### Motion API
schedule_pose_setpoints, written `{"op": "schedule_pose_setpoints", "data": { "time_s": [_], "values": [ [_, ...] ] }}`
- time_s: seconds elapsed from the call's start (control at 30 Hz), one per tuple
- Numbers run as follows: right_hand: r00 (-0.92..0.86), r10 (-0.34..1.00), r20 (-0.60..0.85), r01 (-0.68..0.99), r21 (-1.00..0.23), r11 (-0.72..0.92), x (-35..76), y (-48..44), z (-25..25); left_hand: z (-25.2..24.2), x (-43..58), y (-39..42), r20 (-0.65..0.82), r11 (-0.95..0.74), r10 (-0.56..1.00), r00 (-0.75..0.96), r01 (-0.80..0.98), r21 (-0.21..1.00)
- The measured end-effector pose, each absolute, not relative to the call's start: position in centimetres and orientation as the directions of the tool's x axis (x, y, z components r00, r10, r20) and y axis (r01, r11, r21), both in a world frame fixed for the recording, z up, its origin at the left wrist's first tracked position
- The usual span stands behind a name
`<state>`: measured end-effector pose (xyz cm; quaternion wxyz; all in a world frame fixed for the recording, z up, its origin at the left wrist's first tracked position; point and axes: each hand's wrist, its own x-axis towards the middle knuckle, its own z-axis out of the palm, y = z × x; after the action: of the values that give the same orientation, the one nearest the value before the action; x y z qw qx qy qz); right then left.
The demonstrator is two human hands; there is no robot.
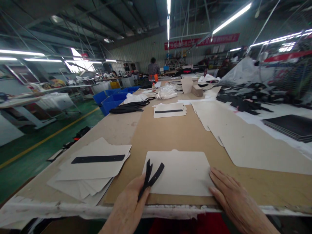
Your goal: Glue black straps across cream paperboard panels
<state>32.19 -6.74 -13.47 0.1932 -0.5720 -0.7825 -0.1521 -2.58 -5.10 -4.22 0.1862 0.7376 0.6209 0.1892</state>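
Note:
A cream board (180,172) lies flat near the table's front edge. My left hand (133,198) is closed round a bunch of black strips (148,180) at the board's lower left; one strip fans out to the right over the board. On the board's right edge rests my right hand (227,191), its fingers extended and nothing gripped. To the left is a fanned pile of cream boards (95,172), the top one bearing a black strip (98,159). Farther back sits a smaller stack of boards (170,114) with a black strip across it.
Large cream sheets (253,143) cover the table's right side, with black sheets (290,125) beyond. Black straps (129,106) and a clear plastic bag (167,92) lie farther back. Blue bins (114,100) stand at the left edge. A person (153,70) is in the distance.

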Motion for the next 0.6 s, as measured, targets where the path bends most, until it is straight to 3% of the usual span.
{"op": "schedule_pose_setpoints", "data": {
  "time_s": [0.1, 0.2, 0.3, 0.37, 0.47, 0.6],
  "values": [
    [-0.217, 0.781, 0.585, 0.948, -0.065, 0.312, 33.6, -8.4, -12.9, -3.4, -2.3, -6.2, 0.160, -0.247, 0.969, 0.190, 0.799, 0.549],
    [-0.127, 0.756, 0.642, 0.887, -0.267, 0.376, 32.8, -9.3, -10.3, -2.0, -1.5, -6.7, 0.007, -0.115, 0.989, 0.145, 0.750, 0.651],
    [-0.041, 0.853, 0.521, 0.737, -0.561, 0.378, 29.5, -9.2, -6.7, -1.2, 0.1, -6.7, -0.290, 0.123, 0.939, 0.185, 0.607, 0.785],
    [0.014, 0.909, 0.417, 0.627, -0.711, 0.316, 27.0, -8.7, -4.6, -1.3, 1.2, -6.6, -0.368, 0.205, 0.891, 0.265, 0.488, 0.848],
    [-0.007, 0.950, 0.313, 0.503, -0.820, 0.273, 24.6, -8.0, -3.1, -1.9, 2.4, -6.6, -0.416, 0.252, 0.848, 0.329, 0.441, 0.862],
    [-0.064, 0.988, 0.140, 0.440, -0.885, 0.154, 25.3, -8.3, -3.9, -1.7, 1.4, -6.8, -0.527, 0.283, 0.770, 0.360, 0.548, 0.787]
  ]
}}
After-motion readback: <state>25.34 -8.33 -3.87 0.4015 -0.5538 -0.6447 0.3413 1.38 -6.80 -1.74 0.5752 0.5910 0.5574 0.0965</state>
